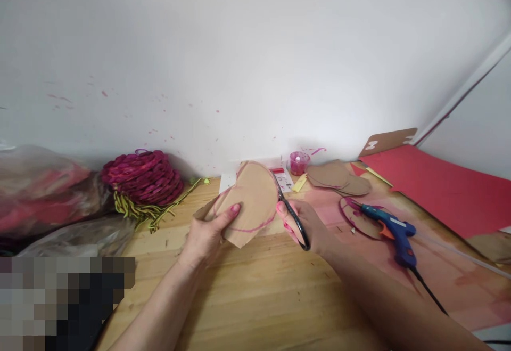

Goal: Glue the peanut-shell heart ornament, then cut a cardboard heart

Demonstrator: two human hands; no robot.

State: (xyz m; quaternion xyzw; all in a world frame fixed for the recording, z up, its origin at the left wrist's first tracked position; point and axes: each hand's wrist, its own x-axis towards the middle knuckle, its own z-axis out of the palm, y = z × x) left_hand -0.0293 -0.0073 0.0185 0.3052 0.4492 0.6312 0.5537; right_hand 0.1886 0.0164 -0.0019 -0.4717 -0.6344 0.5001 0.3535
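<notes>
Cardboard (255,196): centre, above the desk (239,292); pinched at near left by the left hand (205,234), seemingly for steadiness, outline exposed. Scissors (294,217): gripped in the right hand (313,228), at the cardboard's right edge, apparently angled for cutting.

Bright, diffuse light. Soft shadow on table (255,308) below left hand (209,231). Pixelation lower left of it. Wide-angle stretch.

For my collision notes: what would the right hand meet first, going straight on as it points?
Probably the cardboard piece in the left hand, already beside the scissors; the right hand's exact depth is unclear.
</notes>
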